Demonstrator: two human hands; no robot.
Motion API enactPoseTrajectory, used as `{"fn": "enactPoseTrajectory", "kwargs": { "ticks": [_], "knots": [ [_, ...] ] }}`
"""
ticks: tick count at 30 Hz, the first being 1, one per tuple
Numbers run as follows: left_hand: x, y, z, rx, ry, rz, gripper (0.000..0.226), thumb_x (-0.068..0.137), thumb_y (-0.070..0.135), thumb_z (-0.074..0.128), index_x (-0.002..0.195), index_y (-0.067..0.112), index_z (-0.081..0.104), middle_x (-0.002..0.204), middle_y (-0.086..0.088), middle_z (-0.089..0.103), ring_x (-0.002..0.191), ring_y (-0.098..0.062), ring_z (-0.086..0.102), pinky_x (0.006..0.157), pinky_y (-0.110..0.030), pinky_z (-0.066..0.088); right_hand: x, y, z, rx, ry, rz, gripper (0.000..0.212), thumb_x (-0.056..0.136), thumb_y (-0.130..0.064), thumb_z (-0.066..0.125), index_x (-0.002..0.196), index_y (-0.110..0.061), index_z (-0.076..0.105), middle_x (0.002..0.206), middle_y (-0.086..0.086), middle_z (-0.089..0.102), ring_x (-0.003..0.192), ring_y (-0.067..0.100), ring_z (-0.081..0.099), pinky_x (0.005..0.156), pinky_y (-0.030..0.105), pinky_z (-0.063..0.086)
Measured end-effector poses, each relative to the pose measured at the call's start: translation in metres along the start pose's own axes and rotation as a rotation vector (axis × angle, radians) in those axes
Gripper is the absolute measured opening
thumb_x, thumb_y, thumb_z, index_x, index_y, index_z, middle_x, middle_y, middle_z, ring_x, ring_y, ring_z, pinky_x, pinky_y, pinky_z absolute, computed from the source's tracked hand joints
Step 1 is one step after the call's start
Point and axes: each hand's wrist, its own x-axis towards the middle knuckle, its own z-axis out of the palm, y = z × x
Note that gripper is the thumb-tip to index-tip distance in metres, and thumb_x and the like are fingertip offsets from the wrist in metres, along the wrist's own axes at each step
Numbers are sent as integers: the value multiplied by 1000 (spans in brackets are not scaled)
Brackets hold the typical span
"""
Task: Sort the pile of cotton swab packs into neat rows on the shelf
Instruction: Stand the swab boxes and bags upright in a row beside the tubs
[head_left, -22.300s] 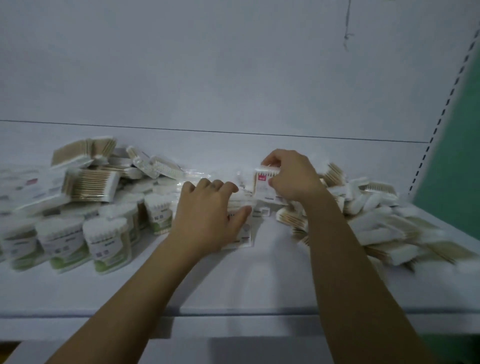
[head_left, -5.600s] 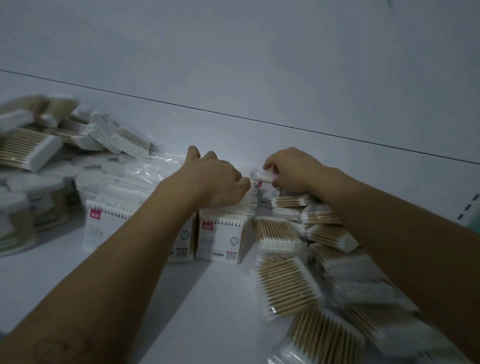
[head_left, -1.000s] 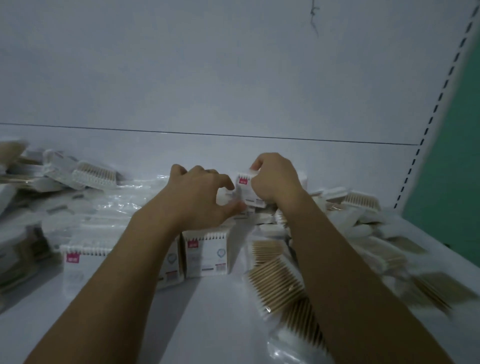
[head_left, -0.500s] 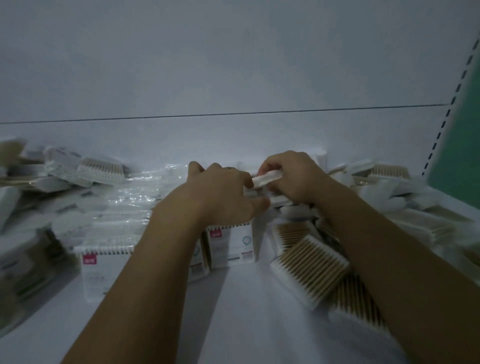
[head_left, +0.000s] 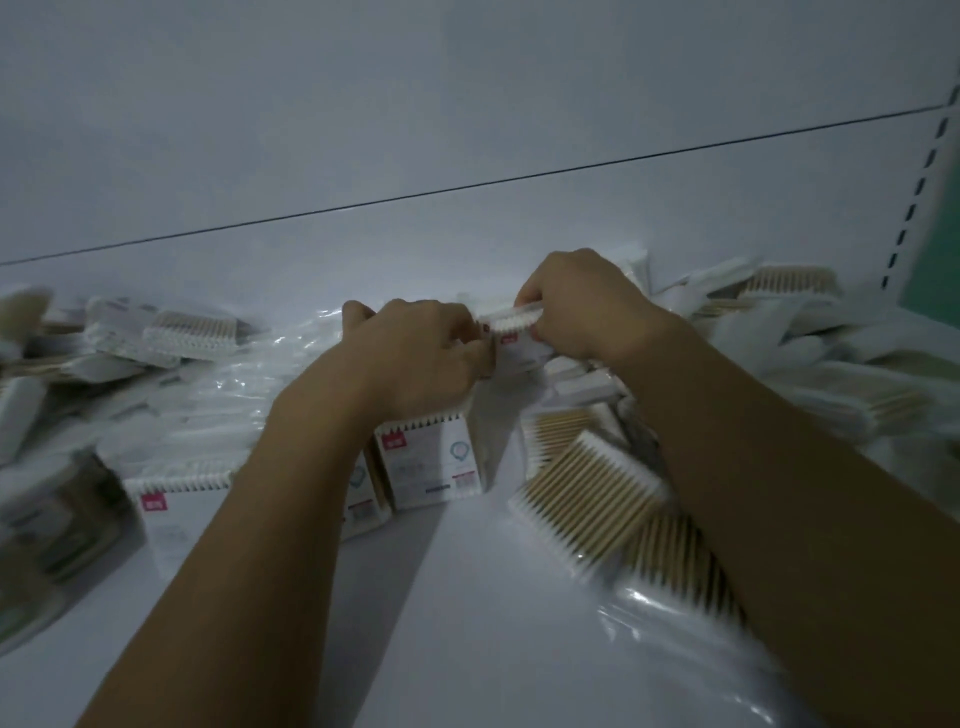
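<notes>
The sorting looks barely begun: a short row of standing packs (head_left: 431, 462) faces front on the shelf (head_left: 467, 597), while loose heaps (head_left: 587, 499) lie on both sides. Just behind the row, the right hand (head_left: 582, 306) and left hand (head_left: 415, 358) hold one pack (head_left: 511, 332) between them, fingers curled on its top and left edges. It stands upright, swab tips up, label forward, top edge running left to right.

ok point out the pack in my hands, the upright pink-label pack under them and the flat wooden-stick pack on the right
held pack (head_left: 517, 345), head view, front face below tips
upright pink-label pack (head_left: 431, 462), head view, middle of front face
flat wooden-stick pack (head_left: 587, 499), head view, the sticks
</notes>
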Motion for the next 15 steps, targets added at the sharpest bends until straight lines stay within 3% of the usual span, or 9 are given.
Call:
{"fn": "enactPoseTrajectory", "kwargs": {
  "ticks": [3, 6, 8, 10, 12, 15],
  "knots": [
    [0, 3, 3, 53, 63, -18, 36, 96, 48, 33, 113, 31, 60, 95, 2, 64, 101, -22, 52, 100, -43, 20, -1, 1, -10, 1, -62, 8, 30, 86, -4, 62, 113, -13, 71, 104, 6, 69, 78, 20, 58, 66, 23, 43],
    [3, 1, 10, 101, 117, -17, 39, 94, 53, 33, 113, 33, 60, 105, 6, 67, 103, -20, 55, 98, -43, 20, -2, -2, -22, -15, -188, -40, 31, 89, -1, 58, 115, -13, 70, 85, -1, 60, 60, 10, 51, 48, 19, 37],
    [5, -1, 12, 107, 138, -1, 39, 93, 56, 34, 113, 34, 60, 110, 9, 67, 105, -18, 55, 97, -42, 20, 2, -7, -26, -49, -225, -41, 31, 90, -1, 58, 115, -12, 70, 88, 3, 62, 58, 11, 50, 46, 20, 37],
    [6, -3, 13, 99, 139, 14, 39, 92, 56, 35, 113, 34, 60, 111, 9, 67, 106, -18, 55, 97, -43, 20, 8, -13, -27, -84, -214, -33, 26, 88, -3, 60, 112, -9, 70, 93, 6, 66, 69, 18, 60, 55, 25, 46],
    [7, -6, 12, 91, 141, 27, 40, 93, 56, 35, 114, 34, 60, 111, 8, 67, 108, -18, 54, 98, -44, 20, 16, -17, -26, -98, -169, -25, 25, 89, -5, 61, 113, -6, 67, 106, 11, 67, 90, 26, 65, 74, 33, 54],
    [5, -10, 14, 72, 131, 36, 42, 93, 58, 33, 117, 35, 58, 113, 9, 66, 109, -17, 52, 98, -44, 19, 21, -21, -21, -106, -206, -53, 25, 90, -10, 63, 114, -3, 63, 115, 15, 64, 103, 29, 62, 85, 34, 51]
  ]
}}
